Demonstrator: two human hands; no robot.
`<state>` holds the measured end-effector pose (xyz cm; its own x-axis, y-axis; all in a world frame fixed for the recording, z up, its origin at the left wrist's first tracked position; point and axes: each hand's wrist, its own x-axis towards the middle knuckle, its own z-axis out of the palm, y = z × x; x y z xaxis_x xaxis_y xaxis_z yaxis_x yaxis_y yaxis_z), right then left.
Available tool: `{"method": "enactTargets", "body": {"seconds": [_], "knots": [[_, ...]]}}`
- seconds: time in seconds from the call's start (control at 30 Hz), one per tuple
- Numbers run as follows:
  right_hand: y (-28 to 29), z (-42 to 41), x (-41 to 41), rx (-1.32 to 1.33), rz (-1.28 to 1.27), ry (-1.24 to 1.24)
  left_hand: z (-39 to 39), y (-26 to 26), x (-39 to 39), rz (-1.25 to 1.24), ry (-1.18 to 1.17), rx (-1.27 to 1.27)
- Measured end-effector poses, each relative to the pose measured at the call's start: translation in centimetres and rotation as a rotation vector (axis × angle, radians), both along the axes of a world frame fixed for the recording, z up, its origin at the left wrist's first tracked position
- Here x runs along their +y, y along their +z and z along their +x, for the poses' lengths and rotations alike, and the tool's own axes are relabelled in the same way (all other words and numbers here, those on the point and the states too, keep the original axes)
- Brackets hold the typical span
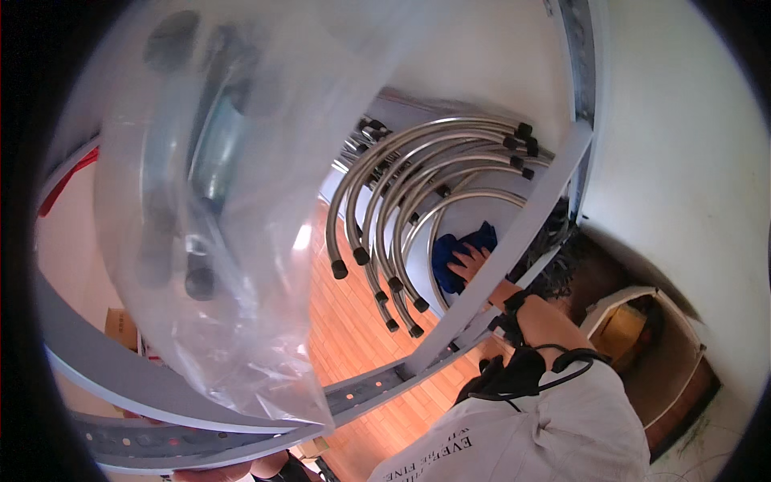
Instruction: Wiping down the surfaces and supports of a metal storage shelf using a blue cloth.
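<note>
Reaching past a grey metal shelf post, my right hand (471, 265) presses with spread fingers on a dark blue cloth (449, 256) on the grey shelf. Curved braided metal hoses (385, 193) with black end caps lie around and above the cloth, several overhanging the shelf edge. My left hand (223, 473) is at the bottom edge, its fingers against the perforated metal shelf rail (193, 443); most of it is hidden. A clear plastic bag (253, 361) with capped metal tubes inside fills the near left.
The slanting metal post (506, 247) crosses before my right forearm. An open cardboard box (674, 355) with a yellowish thing inside stands on the right by the white wall (674, 150). Black strands (551, 265) are bunched beside the post. A small carton (121, 328) shows at left.
</note>
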<state>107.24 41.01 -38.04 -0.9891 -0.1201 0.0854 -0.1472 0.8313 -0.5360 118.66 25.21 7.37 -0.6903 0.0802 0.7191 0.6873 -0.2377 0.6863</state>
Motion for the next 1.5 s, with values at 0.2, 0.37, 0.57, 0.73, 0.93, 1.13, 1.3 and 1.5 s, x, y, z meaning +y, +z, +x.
{"method": "enactTargets", "body": {"seconds": [0.2,0.37,0.57,0.73,0.93,1.13,1.3,1.5], "knots": [[0.9,-3.6,5.7,0.123,0.010,-0.411,0.5,-1.7,0.7,-0.039,0.030,-0.018],[0.1,-4.6,2.3,0.112,0.039,-0.486,1.2,-2.1,0.7,-0.038,0.049,-0.011],[-2.8,1.9,-2.4,0.148,-0.067,-0.004,0.6,0.9,0.2,-0.003,0.029,0.012],[2.3,4.3,2.2,0.149,0.113,0.321,-0.5,4.0,-1.1,-0.001,0.046,0.048],[0.0,-0.9,8.5,0.285,0.179,-0.431,-0.6,4.2,-1.3,-0.010,0.079,0.056],[1.0,1.9,2.1,-0.075,0.165,-0.031,0.7,0.0,0.4,-0.039,0.139,0.028],[-1.2,4.9,2.9,0.071,0.118,-0.039,0.7,-1.6,0.5,-0.051,0.139,0.020],[-4.6,0.0,12.7,0.010,0.157,-0.607,0.9,-1.8,0.4,-0.062,0.133,0.027]]}}
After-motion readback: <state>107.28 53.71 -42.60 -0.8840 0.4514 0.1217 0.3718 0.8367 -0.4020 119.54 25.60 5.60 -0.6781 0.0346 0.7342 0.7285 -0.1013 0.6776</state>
